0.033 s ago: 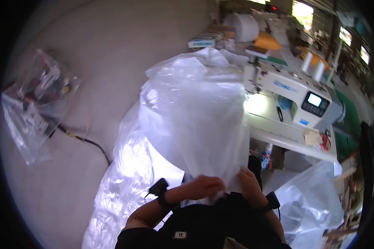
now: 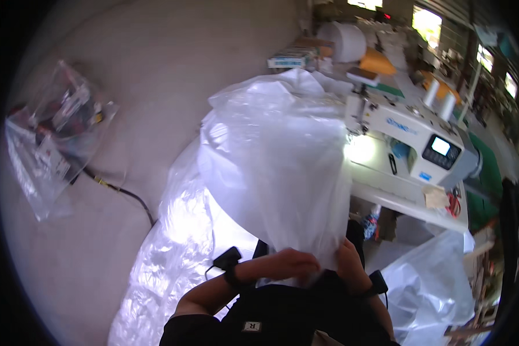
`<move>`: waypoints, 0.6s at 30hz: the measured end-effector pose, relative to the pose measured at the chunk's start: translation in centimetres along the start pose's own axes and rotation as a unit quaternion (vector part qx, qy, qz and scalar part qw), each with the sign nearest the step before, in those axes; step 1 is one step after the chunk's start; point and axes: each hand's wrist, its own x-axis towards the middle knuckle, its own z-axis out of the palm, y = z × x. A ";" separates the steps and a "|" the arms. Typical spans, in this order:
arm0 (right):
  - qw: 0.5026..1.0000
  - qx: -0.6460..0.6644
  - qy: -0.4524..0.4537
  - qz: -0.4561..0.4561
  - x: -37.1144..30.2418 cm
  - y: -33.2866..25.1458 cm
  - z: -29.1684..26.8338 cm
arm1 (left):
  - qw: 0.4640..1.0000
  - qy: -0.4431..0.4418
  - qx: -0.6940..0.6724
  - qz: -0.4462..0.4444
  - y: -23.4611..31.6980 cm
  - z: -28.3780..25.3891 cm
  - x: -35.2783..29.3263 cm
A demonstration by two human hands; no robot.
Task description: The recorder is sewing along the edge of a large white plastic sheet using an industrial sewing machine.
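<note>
A large translucent white plastic sheet drapes from the sewing table down over my lap. My left hand is closed on the sheet's near edge, its fingers curled and slightly blurred. Just right of it, my right hand pinches the same edge, its fingertips partly hidden by the plastic. Both hands are close to my body, a short way apart. To the right of the sheet stands a white sewing machine, its lamp lit beside the needle area.
Black thread snips and red-handled scissors lie on the machine table. Thread cones stand behind the machine. Crumpled plastic covers the floor at left, near a black cable and a clear bag. More plastic hangs at right.
The whole view has shifted slightly, so the machine and table appear a little further right and lower. Both hands keep hold of the sheet, with little movement.
</note>
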 end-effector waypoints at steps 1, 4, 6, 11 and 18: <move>0.990 -0.098 -0.031 -0.092 0.2 0.3 0.0 | 0.998 -0.002 0.007 0.068 0.3 0.3 -0.1; 0.988 -0.095 -0.063 -0.102 0.1 0.4 -1.0 | 0.983 0.066 0.047 0.164 -0.2 -3.0 -0.5; 0.998 0.051 -0.012 0.021 0.0 0.4 -1.5 | 0.917 0.323 -0.128 0.195 -2.2 -8.2 -1.3; 0.997 -0.025 0.020 0.065 0.7 0.5 -1.4 | 0.694 0.666 -0.271 0.044 -11.4 -25.4 -0.1; 0.989 -0.102 0.047 0.093 2.4 0.1 0.0 | 0.768 0.443 -0.457 0.071 -19.0 -35.2 9.3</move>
